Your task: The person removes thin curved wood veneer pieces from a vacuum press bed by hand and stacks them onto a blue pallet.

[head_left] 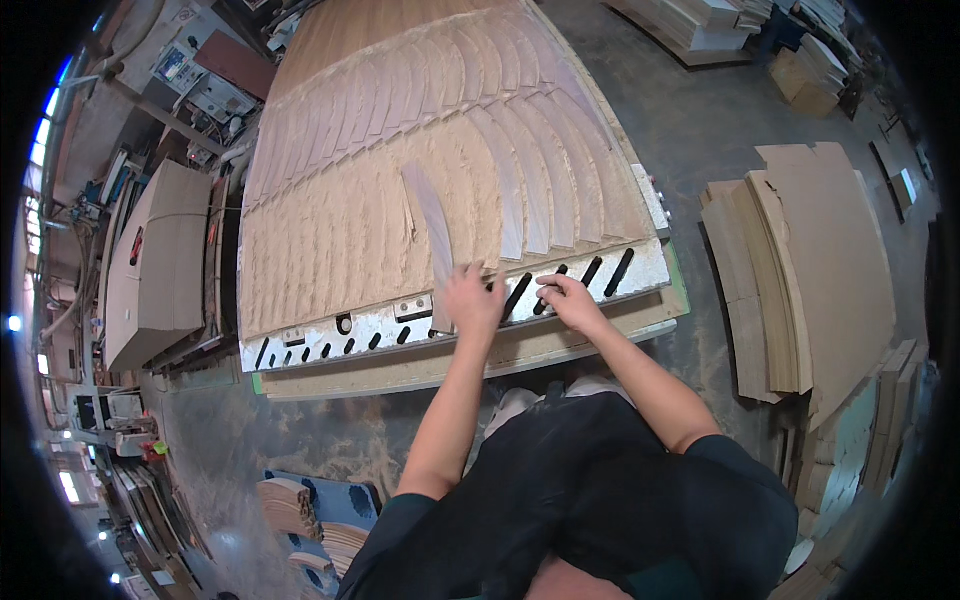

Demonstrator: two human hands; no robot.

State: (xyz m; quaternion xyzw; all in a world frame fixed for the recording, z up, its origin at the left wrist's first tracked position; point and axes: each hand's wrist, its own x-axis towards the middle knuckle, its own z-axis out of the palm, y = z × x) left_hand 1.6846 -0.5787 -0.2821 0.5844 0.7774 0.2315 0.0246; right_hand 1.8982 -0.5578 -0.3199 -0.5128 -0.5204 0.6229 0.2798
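Note:
A curved, pale wooden strip (430, 205) lies by itself on the sawdust-covered wooden panel (340, 20), its near end reaching over the slotted metal edge (385, 328). My left hand (474, 298) is over the right side of that strip near its lower end, fingers spread and apparently touching it. To the right, my right hand (568, 302) hovers at the metal edge with bent fingers somewhat apart and nothing visible in them. Several more curved strips (540, 190) lie side by side at the panel's right, and another row of cut arcs (400, 90) spans farther back.
Flat cardboard sheets (830, 240) lean on stacked boards at the right. A large board stack (165, 265) stands at the left. Curved wooden pieces (290, 505) rest on a blue pallet (345, 495) at the lower left. Dust covers the grey floor (225, 430).

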